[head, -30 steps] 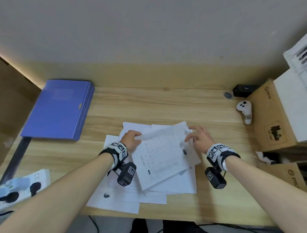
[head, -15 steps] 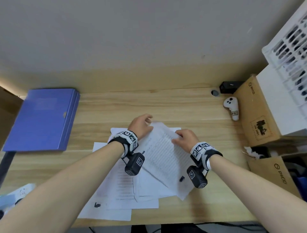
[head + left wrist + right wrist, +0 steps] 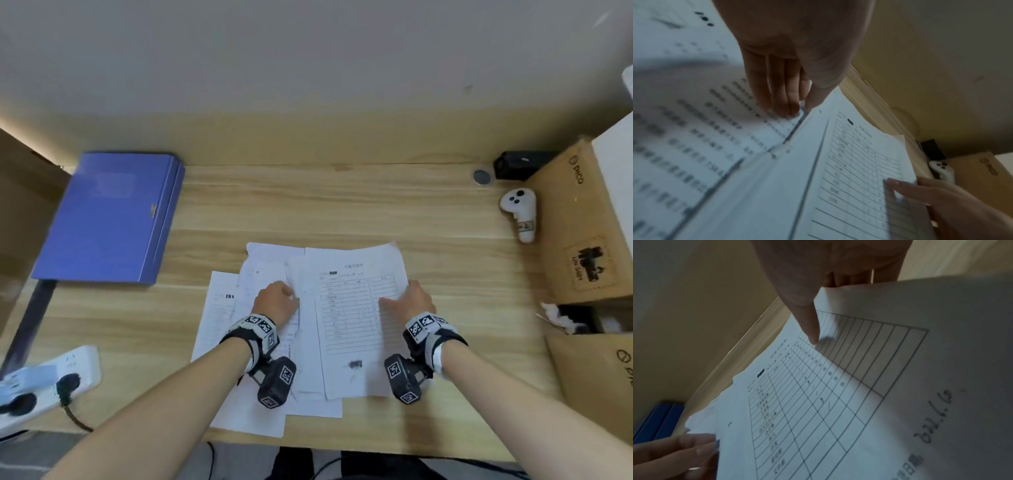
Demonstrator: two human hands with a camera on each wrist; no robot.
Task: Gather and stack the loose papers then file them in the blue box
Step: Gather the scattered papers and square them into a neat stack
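Several loose white papers (image 3: 260,346) lie overlapped at the table's middle front. On top is a printed table form (image 3: 356,318), lying roughly square to the table edge. My left hand (image 3: 287,296) pinches the paper edge at the form's left side, thumb against fingertips (image 3: 777,107). My right hand (image 3: 394,301) grips the form's right edge, thumb (image 3: 809,327) on top and fingers underneath. The blue box (image 3: 106,219) lies shut and flat at the far left, apart from both hands; its spine (image 3: 657,420) shows in the right wrist view.
A white power strip (image 3: 44,383) sits at the front left edge. At the right stand cardboard boxes (image 3: 575,222), with a white controller (image 3: 519,214) and a small black device (image 3: 520,164) beside them. Bare wood lies between the papers and the blue box.
The top form has turned from a slant to lie square with the table. Both hands have shifted back toward me and now sit at its left and right edges.
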